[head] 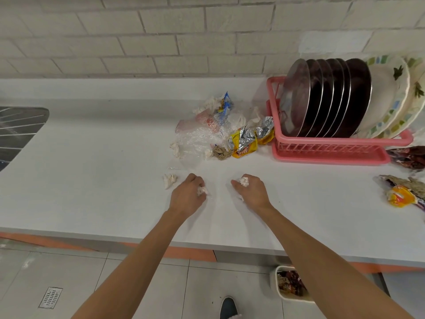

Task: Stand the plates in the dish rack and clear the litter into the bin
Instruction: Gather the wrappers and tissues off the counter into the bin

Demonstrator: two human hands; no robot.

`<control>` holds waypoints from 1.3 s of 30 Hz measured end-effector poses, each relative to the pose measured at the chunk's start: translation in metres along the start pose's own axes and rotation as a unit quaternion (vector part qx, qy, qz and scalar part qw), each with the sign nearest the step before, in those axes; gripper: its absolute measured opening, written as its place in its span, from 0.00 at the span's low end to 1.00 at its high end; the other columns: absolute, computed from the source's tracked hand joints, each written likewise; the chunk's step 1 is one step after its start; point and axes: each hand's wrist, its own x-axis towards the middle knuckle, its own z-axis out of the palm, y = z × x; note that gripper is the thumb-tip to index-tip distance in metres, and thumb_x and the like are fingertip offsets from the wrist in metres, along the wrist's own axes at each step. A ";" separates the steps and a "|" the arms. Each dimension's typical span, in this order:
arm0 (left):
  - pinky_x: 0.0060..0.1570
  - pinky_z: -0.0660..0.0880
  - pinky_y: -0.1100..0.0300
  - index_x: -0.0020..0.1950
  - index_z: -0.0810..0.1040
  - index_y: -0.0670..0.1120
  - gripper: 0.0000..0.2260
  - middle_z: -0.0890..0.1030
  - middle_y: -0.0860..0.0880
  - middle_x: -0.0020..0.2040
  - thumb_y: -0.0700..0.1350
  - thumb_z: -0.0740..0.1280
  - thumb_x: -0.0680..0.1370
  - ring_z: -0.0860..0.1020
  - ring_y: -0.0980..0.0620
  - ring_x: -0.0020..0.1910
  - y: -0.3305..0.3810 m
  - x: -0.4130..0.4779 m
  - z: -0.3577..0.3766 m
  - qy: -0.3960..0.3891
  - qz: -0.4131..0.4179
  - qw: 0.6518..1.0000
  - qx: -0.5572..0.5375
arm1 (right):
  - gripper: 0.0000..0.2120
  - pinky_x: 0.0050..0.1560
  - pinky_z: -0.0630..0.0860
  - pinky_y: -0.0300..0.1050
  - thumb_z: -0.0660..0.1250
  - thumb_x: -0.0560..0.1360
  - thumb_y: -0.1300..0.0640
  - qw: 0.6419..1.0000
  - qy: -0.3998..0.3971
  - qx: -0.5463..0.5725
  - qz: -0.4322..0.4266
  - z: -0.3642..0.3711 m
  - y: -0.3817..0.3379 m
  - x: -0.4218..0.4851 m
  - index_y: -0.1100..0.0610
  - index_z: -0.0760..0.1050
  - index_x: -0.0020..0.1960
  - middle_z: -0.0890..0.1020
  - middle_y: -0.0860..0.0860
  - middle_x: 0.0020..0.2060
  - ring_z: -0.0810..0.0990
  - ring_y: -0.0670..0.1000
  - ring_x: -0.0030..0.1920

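From the head camera, both forearms reach over the near edge of the white table. The left hand is curled knuckles-up around a crumpled white tissue and rests on the table near the middle of the near edge. The right hand, just beside it, has its fingers closed around a second tissue wad that pokes out by the thumb. A third loose tissue ball lies just left of the left hand.

Further back, towards the wall, sits a litter pile: clear plastic wrap, foil-lined yellow wrappers, a blue-printed packet and more tissue scraps. Its right side touches the pink dish rack, which stands at the far right of the table. Steel plates stand on edge in the rack, with patterned plates leaning behind them. More wrappers lie at the right edge, in front of the rack. The bin stands on the floor below the near edge, under the right forearm, with wrappers already inside.
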 end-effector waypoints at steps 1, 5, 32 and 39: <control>0.35 0.70 0.59 0.52 0.76 0.45 0.08 0.75 0.51 0.52 0.42 0.68 0.74 0.78 0.47 0.44 0.000 -0.002 0.001 0.000 0.003 1.000 -0.008 | 0.22 0.35 0.72 0.48 0.70 0.75 0.46 1.000 0.001 -0.002 0.004 0.000 -0.001 -0.001 0.64 0.71 0.37 0.77 0.59 0.29 0.77 0.60 0.32; 0.33 0.66 0.57 0.45 0.70 0.46 0.05 0.75 0.50 0.40 0.40 0.65 0.72 0.74 0.48 0.38 -0.002 -0.007 -0.001 -0.001 -0.019 0.998 -0.061 | 0.26 0.39 0.72 0.46 0.61 0.77 0.38 0.999 -0.008 -0.005 0.039 0.004 -0.005 -0.001 0.58 0.67 0.31 0.74 0.51 0.25 0.78 0.55 0.32; 0.44 0.70 0.56 0.56 0.74 0.50 0.18 0.76 0.50 0.49 0.60 0.69 0.74 0.78 0.44 0.49 -0.064 0.008 -0.015 0.095 -0.221 0.970 -0.037 | 0.04 0.39 0.68 0.41 0.71 0.68 0.59 0.992 -0.048 -0.116 -0.009 0.007 0.001 0.004 0.56 0.76 0.41 0.79 0.51 0.37 0.77 0.53 0.40; 0.36 0.69 0.58 0.43 0.73 0.50 0.09 0.77 0.53 0.38 0.55 0.64 0.75 0.75 0.53 0.37 -0.041 -0.021 -0.005 0.116 -0.185 0.960 -0.174 | 0.01 0.35 0.71 0.43 0.68 0.69 0.63 0.997 -0.072 -0.023 0.014 -0.001 0.002 -0.007 0.61 0.78 0.40 0.79 0.53 0.34 0.76 0.53 0.35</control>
